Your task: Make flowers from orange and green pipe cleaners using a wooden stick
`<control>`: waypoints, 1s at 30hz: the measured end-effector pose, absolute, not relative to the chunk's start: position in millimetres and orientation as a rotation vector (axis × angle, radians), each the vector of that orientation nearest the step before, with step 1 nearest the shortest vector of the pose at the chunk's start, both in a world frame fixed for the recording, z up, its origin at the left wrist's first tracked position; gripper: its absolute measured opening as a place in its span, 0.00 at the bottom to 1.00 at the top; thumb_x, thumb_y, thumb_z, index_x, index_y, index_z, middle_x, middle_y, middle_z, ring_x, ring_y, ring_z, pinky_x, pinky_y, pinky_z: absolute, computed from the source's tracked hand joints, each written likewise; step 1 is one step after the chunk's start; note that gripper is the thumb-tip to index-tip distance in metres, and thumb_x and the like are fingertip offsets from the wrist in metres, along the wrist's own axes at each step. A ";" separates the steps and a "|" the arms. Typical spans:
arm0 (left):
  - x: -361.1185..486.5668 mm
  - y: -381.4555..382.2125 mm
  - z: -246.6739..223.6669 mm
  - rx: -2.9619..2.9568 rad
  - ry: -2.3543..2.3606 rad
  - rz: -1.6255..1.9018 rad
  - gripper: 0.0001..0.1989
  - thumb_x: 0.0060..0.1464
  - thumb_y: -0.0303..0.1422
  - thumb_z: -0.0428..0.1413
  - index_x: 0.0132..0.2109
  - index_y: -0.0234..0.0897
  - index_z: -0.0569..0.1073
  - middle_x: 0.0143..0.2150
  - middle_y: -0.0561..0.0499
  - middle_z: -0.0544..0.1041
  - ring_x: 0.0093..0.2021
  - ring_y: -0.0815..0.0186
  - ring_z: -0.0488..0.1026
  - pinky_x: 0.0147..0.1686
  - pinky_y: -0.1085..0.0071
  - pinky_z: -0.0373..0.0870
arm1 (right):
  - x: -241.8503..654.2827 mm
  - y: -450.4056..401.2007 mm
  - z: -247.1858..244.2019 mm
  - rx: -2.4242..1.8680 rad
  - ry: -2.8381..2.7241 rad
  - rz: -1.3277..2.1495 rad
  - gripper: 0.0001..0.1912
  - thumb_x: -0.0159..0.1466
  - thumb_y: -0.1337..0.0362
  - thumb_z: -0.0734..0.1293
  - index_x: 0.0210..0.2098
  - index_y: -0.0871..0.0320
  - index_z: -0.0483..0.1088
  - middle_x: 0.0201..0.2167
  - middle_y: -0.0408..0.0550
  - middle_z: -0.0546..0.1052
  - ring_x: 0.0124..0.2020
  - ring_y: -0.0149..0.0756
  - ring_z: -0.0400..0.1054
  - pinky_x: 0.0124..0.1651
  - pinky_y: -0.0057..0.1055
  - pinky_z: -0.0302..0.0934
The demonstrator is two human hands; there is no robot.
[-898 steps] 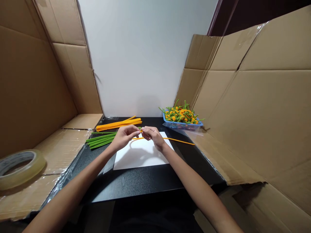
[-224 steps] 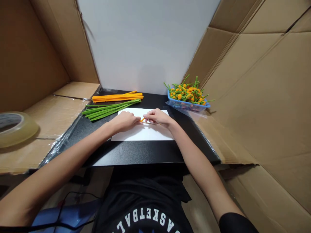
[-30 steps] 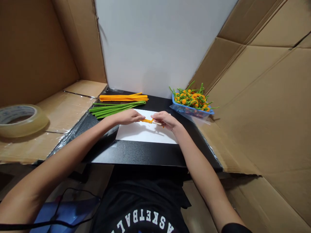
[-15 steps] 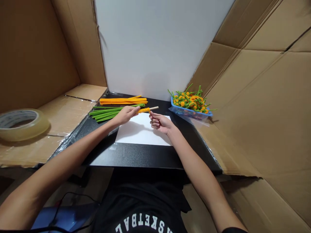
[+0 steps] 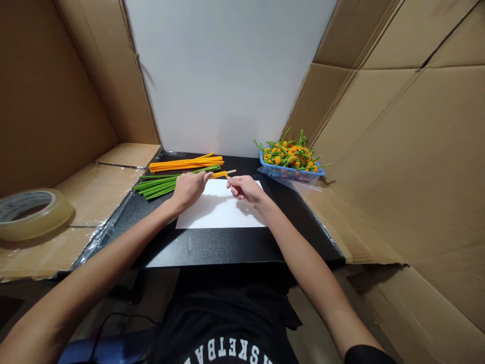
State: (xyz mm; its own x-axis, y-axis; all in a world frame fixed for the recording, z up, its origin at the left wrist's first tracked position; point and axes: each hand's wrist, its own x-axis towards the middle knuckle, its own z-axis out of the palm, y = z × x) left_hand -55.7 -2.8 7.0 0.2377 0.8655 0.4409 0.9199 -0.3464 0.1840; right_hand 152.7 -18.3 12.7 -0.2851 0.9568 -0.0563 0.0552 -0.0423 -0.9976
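My left hand (image 5: 191, 188) is closed around a thin wooden stick (image 5: 232, 172), whose bare tip points right. An orange pipe cleaner (image 5: 217, 175) is coiled around the stick, just beyond my left thumb. The loose end of that pipe cleaner is pinched between the fingertips of my right hand (image 5: 245, 189). Both hands are above a white sheet (image 5: 212, 215) on the black table (image 5: 223, 245). Green pipe cleaners (image 5: 157, 186) lie beside my left hand, and a bundle of orange ones (image 5: 185, 163) lies behind them.
At the back right, a blue basket (image 5: 291, 173) holds orange and green pipe-cleaner pieces, with clear plastic under it. A large roll of clear tape (image 5: 56, 215) rests on cardboard at the left. Cardboard walls (image 5: 417, 151) stand on both sides, and a white panel is behind.
The view has shifted a little. My left hand has turned, with its back more toward the camera, and less of the bare stick shows. Both hands keep their hold.
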 end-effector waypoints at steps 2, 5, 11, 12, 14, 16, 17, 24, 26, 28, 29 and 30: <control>-52.9 -4.0 6.9 -2.524 -1.699 -1.016 0.29 0.68 0.49 0.37 0.29 0.35 0.71 0.24 0.46 0.72 0.26 0.64 0.68 0.29 0.70 0.53 | 153.9 -16.8 12.9 -0.972 -1.234 1.747 0.14 0.65 0.57 0.67 0.27 0.59 0.66 0.12 0.33 0.57 0.14 0.22 0.45 0.19 0.22 0.41; -53.4 -1.7 6.8 -2.933 -1.626 -1.303 0.30 0.65 0.54 0.38 0.23 0.38 0.58 0.19 0.53 0.60 0.21 0.70 0.56 0.26 0.71 0.50 | 159.5 -14.3 15.4 -0.882 -1.098 1.924 0.16 0.68 0.61 0.64 0.25 0.58 0.61 0.11 0.30 0.51 0.13 0.22 0.41 0.18 0.19 0.42; -65.0 1.7 16.1 -3.427 -1.391 -0.731 0.32 0.63 0.56 0.40 0.21 0.37 0.60 0.18 0.54 0.60 0.20 0.71 0.53 0.25 0.71 0.51 | 175.5 -17.6 29.3 -1.018 -1.481 1.640 0.17 0.62 0.58 0.69 0.22 0.59 0.63 0.11 0.31 0.53 0.14 0.21 0.39 0.18 0.22 0.37; -66.3 1.5 17.4 -3.372 -1.355 -0.603 0.31 0.64 0.55 0.40 0.22 0.36 0.63 0.19 0.53 0.63 0.20 0.70 0.56 0.25 0.71 0.51 | 176.5 -19.5 31.5 -1.082 -1.617 1.530 0.18 0.62 0.58 0.70 0.21 0.59 0.64 0.12 0.32 0.55 0.14 0.21 0.41 0.19 0.23 0.37; -66.7 0.7 17.9 -3.168 -1.325 -0.402 0.29 0.65 0.50 0.41 0.26 0.36 0.71 0.21 0.50 0.69 0.22 0.67 0.63 0.26 0.71 0.51 | 174.9 -23.1 33.3 -1.221 -1.893 1.201 0.18 0.61 0.60 0.70 0.18 0.60 0.66 0.12 0.36 0.59 0.16 0.22 0.46 0.22 0.25 0.38; -64.3 -0.7 15.9 -2.917 -1.362 -0.269 0.27 0.67 0.47 0.42 0.32 0.36 0.76 0.25 0.46 0.74 0.26 0.62 0.70 0.28 0.70 0.52 | 168.6 -25.5 30.9 -1.291 -2.050 0.812 0.17 0.60 0.65 0.70 0.17 0.61 0.67 0.13 0.38 0.62 0.18 0.24 0.51 0.24 0.27 0.41; -62.6 -1.5 14.4 -2.790 -1.411 -0.246 0.27 0.67 0.47 0.41 0.34 0.36 0.77 0.27 0.43 0.76 0.28 0.60 0.72 0.28 0.70 0.53 | 164.3 -26.0 28.2 -1.307 -2.058 0.671 0.16 0.59 0.67 0.69 0.16 0.61 0.67 0.13 0.38 0.63 0.19 0.24 0.52 0.25 0.27 0.42; -54.2 -6.1 8.1 -2.491 -1.728 -0.917 0.28 0.67 0.49 0.41 0.29 0.36 0.72 0.25 0.46 0.73 0.28 0.63 0.70 0.28 0.70 0.52 | 144.3 -18.8 11.5 -1.160 -1.183 1.575 0.13 0.69 0.64 0.62 0.29 0.61 0.70 0.20 0.43 0.72 0.21 0.27 0.67 0.24 0.22 0.57; -49.5 -6.6 5.6 -2.702 -1.799 -1.279 0.29 0.65 0.51 0.40 0.23 0.37 0.63 0.19 0.51 0.63 0.22 0.68 0.60 0.26 0.71 0.50 | 144.9 -16.7 12.2 -0.981 -0.964 1.746 0.11 0.68 0.62 0.66 0.30 0.60 0.68 0.19 0.40 0.70 0.20 0.24 0.66 0.22 0.18 0.56; -43.4 -7.8 2.3 -3.021 -1.938 -1.570 0.29 0.63 0.55 0.40 0.22 0.39 0.56 0.17 0.57 0.52 0.18 0.72 0.49 0.23 0.71 0.46 | 146.3 -16.1 13.7 -0.871 -0.878 1.778 0.14 0.67 0.59 0.68 0.28 0.58 0.65 0.16 0.36 0.65 0.17 0.22 0.61 0.18 0.17 0.52; -40.8 -8.6 1.0 -3.212 -1.996 -1.637 0.28 0.62 0.56 0.41 0.23 0.40 0.54 0.17 0.59 0.48 0.18 0.73 0.44 0.21 0.71 0.44 | 147.3 -16.4 14.4 -0.834 -0.879 1.771 0.16 0.67 0.58 0.68 0.26 0.58 0.63 0.15 0.35 0.62 0.15 0.22 0.58 0.17 0.17 0.50; -39.4 -9.4 0.5 -3.411 -2.012 -1.646 0.28 0.61 0.57 0.42 0.23 0.41 0.53 0.18 0.60 0.46 0.18 0.73 0.41 0.20 0.71 0.43 | 148.7 -16.9 15.0 -0.805 -0.903 1.760 0.18 0.67 0.57 0.68 0.25 0.57 0.61 0.13 0.34 0.59 0.14 0.22 0.54 0.17 0.17 0.50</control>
